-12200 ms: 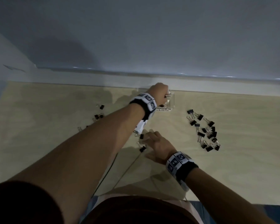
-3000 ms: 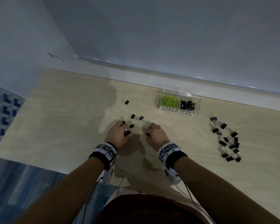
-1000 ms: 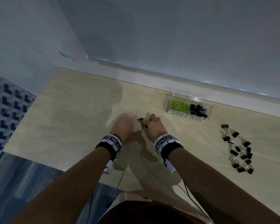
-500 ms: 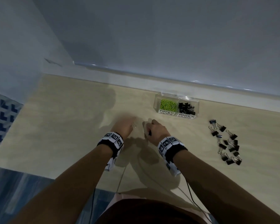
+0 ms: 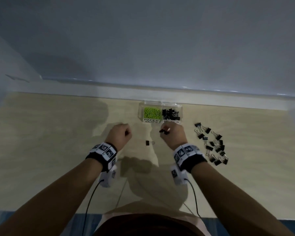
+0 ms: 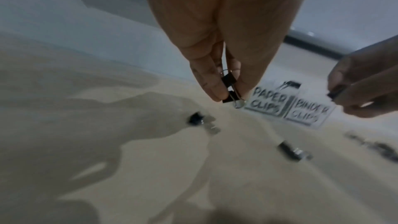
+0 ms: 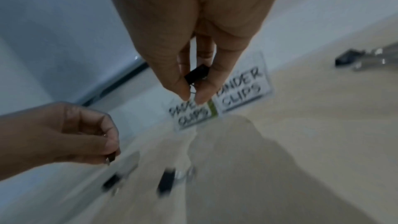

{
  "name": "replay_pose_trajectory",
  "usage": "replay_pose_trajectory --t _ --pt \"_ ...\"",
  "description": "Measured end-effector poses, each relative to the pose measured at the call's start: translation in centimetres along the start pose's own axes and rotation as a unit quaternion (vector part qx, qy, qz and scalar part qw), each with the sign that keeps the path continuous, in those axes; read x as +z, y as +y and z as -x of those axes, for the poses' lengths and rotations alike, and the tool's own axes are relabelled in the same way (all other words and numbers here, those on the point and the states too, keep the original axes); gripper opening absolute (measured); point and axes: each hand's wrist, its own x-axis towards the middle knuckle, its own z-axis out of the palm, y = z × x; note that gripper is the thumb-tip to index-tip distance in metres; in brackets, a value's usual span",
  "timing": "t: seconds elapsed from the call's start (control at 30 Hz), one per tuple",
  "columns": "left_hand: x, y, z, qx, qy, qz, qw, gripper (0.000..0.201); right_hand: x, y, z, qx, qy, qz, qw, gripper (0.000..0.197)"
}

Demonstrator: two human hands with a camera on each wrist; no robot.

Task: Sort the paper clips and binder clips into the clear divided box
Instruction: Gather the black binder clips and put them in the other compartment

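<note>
1. Wooden tabletop (image 5: 58, 150), pale, set against a grey wall (image 5: 143, 40); both forearms reach in from the near edge, each with a marker-patterned wristband.
2. Clear divided box (image 5: 181, 111) at the far edge beside the wall. Left compartment, labelled PAPER CLIPS, holds green paper clips (image 5: 152, 112); right compartment, labelled BINDER CLIPS, holds black binder clips (image 5: 171, 114).
3. Loose pile of binder clips (image 5: 212, 144) on the table to the right of the right hand, near the box but apart from it.
4. Left hand (image 5: 120, 136) raised above the table, left of the box; fingers curled, thumb and fingertips pinching two small black clips (image 6: 229, 88) stacked one above the other, wire handles hanging below.
5. Right hand (image 5: 174, 136) just in front of the box; thumb and fingers pinching a black clip (image 7: 197, 74).
6. One stray binder clip (image 5: 149, 142) lies on the table between the two hands, touching neither. The left wrist view shows another lying nearby; blurred.
</note>
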Motion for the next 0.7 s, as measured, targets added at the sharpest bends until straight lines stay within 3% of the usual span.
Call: replay_pose_trajectory --t 0.13,0.23,0.3,0.37,0.43,0.7 --pt "0.2 7.0 -2.9 0.054 0.014 0.091 0.994 0.007 -3.7 0.2 -3.5 -0.018 0.079 0.024 0.996 0.012" --pt "1.1 11.4 -5.7 0.078 0.014 0.101 0.992 0.005 -4.9 0.7 -5.8 -0.015 0.061 0.067 0.996 0.02" --pt "1.7 13.3 -7.2 0.083 0.01 0.072 0.994 0.014 -5.1 1.3 -6.3 -0.023 0.033 0.087 0.995 0.03" --pt "2.4 13.9 -8.2 0.082 -0.01 0.006 0.997 0.032 -5.6 2.2 -6.1 -0.033 0.044 0.084 0.995 0.031" --pt "3.1 13.6 -8.8 0.079 -0.031 -0.069 0.994 0.038 -6.0 3.5 -5.2 -0.038 0.071 0.065 0.995 0.029" --pt "3.4 13.8 -9.4 0.109 -0.029 -0.161 0.981 0.018 -4.5 10.1 -0.4 0.006 0.094 0.06 0.994 0.022"
